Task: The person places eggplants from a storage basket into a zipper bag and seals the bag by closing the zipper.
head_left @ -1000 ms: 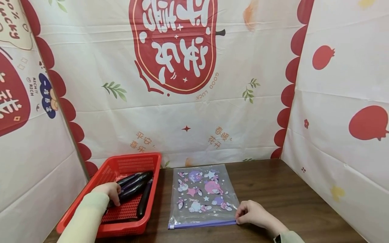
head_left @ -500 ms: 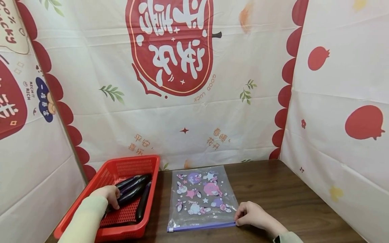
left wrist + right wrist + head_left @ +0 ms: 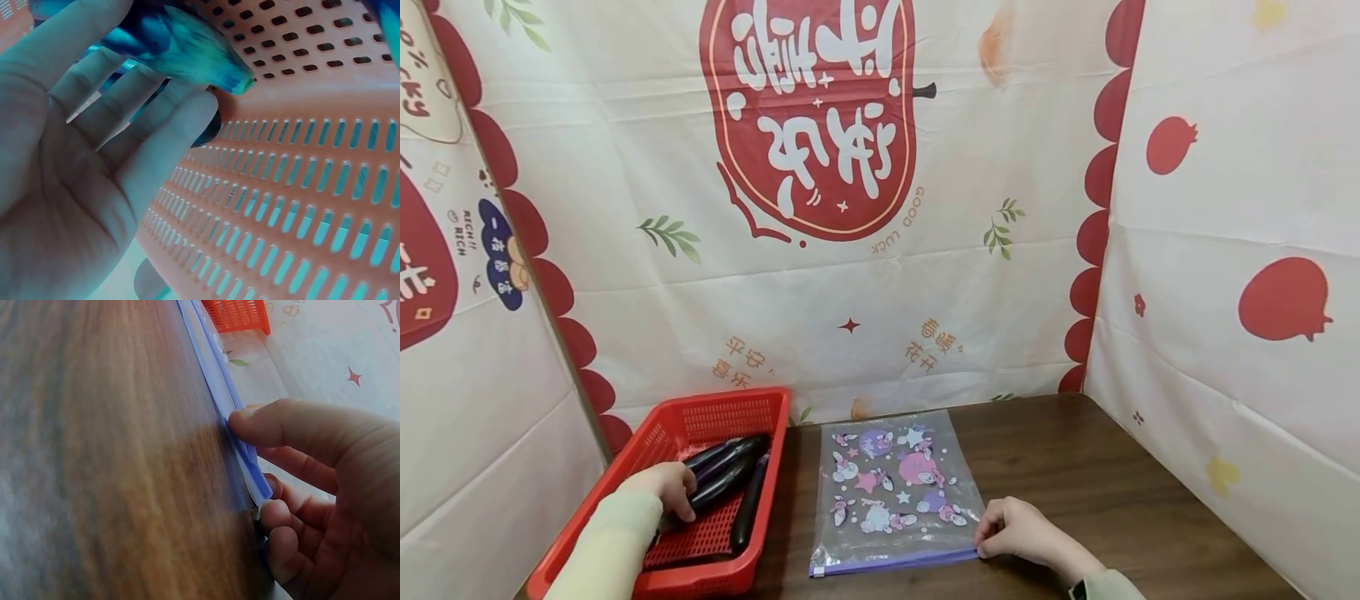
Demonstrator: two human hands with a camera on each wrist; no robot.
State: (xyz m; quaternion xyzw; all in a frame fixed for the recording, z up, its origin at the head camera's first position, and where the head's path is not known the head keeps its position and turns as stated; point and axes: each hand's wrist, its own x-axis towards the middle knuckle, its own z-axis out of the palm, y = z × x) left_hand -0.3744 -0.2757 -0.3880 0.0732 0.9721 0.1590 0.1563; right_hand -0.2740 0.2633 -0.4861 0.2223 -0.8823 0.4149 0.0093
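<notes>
currently both hands grip: left hand (image 3: 658,487) round an eggplant (image 3: 203,50), right hand (image 3: 1021,531) pinching a bag (image 3: 891,487) by one corner.

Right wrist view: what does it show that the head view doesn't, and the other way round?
Only the right wrist view: the palm side of the right grip, with curled fingertips close by the end of the bag's blue strip.

Only the head view: the left grip reaching into the basket, the eggplants there, and the strip's slider at its far end.

Both: the right grip pinching the strip, the table, the printed cloth and the basket, of which the wrist view catches only part.
</notes>
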